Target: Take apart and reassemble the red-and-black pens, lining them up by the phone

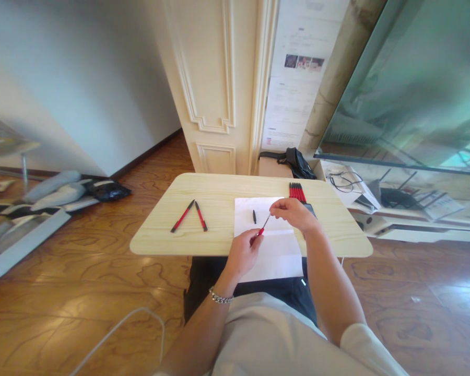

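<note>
My left hand (243, 253) is closed around a red pen barrel (261, 231), its end showing past the fingers. A thin pen refill (267, 219) runs from that barrel up to my right hand (290, 213), which pinches its other end between thumb and fingertips. Both hands are over a creased white sheet of paper (274, 261). On the sheet, just left of the refill, lies a small black pen part (254, 216). Behind my right hand, several red pens with black ends (297, 192) lie side by side in a row.
Two red and black pens, one longer (183, 216) and one shorter (201, 216), lie slanted at the left of the pale wooden table (219, 188). A dark flat object (309, 210) is partly hidden behind my right wrist. A black bag (295, 163) sits beyond the far edge.
</note>
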`<action>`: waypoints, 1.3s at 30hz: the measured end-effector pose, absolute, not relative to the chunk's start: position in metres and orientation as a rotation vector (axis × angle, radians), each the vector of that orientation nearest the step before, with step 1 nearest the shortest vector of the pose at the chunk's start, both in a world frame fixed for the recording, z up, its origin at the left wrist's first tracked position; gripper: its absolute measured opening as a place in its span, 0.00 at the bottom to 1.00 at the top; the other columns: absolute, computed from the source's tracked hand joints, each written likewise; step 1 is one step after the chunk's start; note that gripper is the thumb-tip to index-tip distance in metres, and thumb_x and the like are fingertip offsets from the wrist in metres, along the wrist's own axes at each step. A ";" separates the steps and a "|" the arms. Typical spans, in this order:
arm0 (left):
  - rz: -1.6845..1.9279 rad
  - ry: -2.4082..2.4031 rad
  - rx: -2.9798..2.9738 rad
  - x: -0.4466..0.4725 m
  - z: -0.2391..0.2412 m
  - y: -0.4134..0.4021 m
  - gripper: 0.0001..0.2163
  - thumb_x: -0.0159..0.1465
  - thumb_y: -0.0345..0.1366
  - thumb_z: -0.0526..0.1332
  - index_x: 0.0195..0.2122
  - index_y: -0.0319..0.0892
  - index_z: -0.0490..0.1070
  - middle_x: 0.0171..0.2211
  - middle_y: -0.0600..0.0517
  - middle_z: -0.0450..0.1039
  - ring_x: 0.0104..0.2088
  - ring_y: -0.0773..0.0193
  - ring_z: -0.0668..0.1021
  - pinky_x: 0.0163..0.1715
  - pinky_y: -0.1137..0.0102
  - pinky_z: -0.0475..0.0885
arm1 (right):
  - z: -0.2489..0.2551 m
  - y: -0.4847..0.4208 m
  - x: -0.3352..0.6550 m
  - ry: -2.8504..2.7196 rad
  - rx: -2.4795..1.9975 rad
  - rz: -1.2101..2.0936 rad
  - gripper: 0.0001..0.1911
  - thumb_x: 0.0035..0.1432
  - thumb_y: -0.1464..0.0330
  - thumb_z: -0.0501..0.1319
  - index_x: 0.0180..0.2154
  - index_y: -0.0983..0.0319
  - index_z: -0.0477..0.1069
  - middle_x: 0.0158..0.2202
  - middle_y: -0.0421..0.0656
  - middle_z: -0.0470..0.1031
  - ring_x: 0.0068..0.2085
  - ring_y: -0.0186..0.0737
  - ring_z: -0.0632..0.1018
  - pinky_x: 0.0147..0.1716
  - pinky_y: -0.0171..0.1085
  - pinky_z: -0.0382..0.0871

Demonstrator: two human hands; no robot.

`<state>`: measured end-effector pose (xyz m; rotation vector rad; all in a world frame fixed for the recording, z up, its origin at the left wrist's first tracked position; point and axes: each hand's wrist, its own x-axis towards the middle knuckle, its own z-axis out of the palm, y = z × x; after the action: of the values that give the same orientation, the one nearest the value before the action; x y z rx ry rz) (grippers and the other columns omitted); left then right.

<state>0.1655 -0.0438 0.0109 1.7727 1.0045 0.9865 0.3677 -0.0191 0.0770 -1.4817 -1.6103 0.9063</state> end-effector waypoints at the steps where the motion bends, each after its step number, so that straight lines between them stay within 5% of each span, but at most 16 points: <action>1: 0.991 1.001 1.779 0.165 0.011 -0.044 0.13 0.62 0.42 0.58 0.43 0.45 0.75 0.38 0.49 0.78 0.35 0.60 0.78 0.34 0.70 0.71 | 0.078 -0.019 0.369 -1.633 -1.490 0.914 0.11 0.50 0.63 0.61 0.31 0.64 0.77 0.26 0.42 0.75 0.28 0.35 0.72 0.27 0.33 0.62; 10: 0.960 0.952 1.734 0.166 0.011 -0.045 0.15 0.63 0.44 0.56 0.44 0.42 0.74 0.31 0.51 0.77 0.29 0.64 0.76 0.29 0.72 0.69 | 0.069 -0.027 0.355 -1.655 -1.412 1.074 0.14 0.51 0.60 0.62 0.29 0.64 0.77 0.23 0.41 0.73 0.26 0.33 0.70 0.25 0.32 0.61; 15: 0.979 0.945 1.669 0.164 0.008 -0.043 0.16 0.63 0.46 0.56 0.44 0.42 0.73 0.30 0.51 0.75 0.28 0.65 0.76 0.30 0.73 0.69 | 0.045 -0.015 0.355 -1.662 -1.286 1.222 0.16 0.48 0.62 0.65 0.38 0.64 0.76 0.34 0.43 0.77 0.33 0.36 0.74 0.31 0.33 0.65; 22: 1.010 0.926 1.570 0.161 0.007 -0.037 0.17 0.63 0.48 0.56 0.44 0.40 0.72 0.30 0.50 0.75 0.29 0.65 0.77 0.30 0.72 0.70 | 0.022 0.026 0.327 -1.725 -2.045 0.539 0.15 0.53 0.57 0.60 0.32 0.62 0.76 0.35 0.49 0.78 0.38 0.44 0.76 0.36 0.37 0.64; 26: 1.022 0.931 1.566 0.161 0.006 -0.037 0.17 0.62 0.48 0.56 0.43 0.40 0.73 0.30 0.50 0.75 0.29 0.65 0.77 0.30 0.72 0.70 | 0.019 0.036 0.312 -1.714 -2.227 0.468 0.16 0.48 0.56 0.63 0.32 0.61 0.76 0.36 0.51 0.78 0.39 0.48 0.77 0.36 0.39 0.64; 31: 1.031 0.942 1.536 0.159 0.004 -0.036 0.17 0.62 0.48 0.57 0.44 0.40 0.73 0.29 0.50 0.75 0.29 0.64 0.77 0.31 0.72 0.70 | 0.021 0.034 0.325 -1.378 -1.764 0.844 0.10 0.49 0.62 0.62 0.28 0.63 0.73 0.27 0.46 0.77 0.29 0.38 0.74 0.29 0.35 0.64; 35: 1.022 0.909 1.503 0.161 0.007 -0.037 0.18 0.61 0.47 0.58 0.44 0.40 0.73 0.30 0.50 0.75 0.29 0.64 0.76 0.31 0.71 0.70 | 0.038 0.018 0.337 -0.957 -1.219 1.095 0.19 0.46 0.60 0.66 0.40 0.62 0.70 0.30 0.43 0.77 0.24 0.30 0.71 0.26 0.32 0.64; 39: 1.021 0.891 1.498 0.164 0.010 -0.039 0.18 0.60 0.48 0.59 0.44 0.39 0.74 0.30 0.49 0.75 0.29 0.64 0.76 0.32 0.71 0.70 | 0.057 0.007 0.339 -0.850 -1.017 1.104 0.19 0.45 0.60 0.68 0.38 0.61 0.69 0.30 0.43 0.78 0.24 0.29 0.71 0.26 0.30 0.64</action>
<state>0.1641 -0.0389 0.0098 1.4979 0.8907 1.0206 0.3394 0.0075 0.0571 -1.0170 -0.8500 1.1040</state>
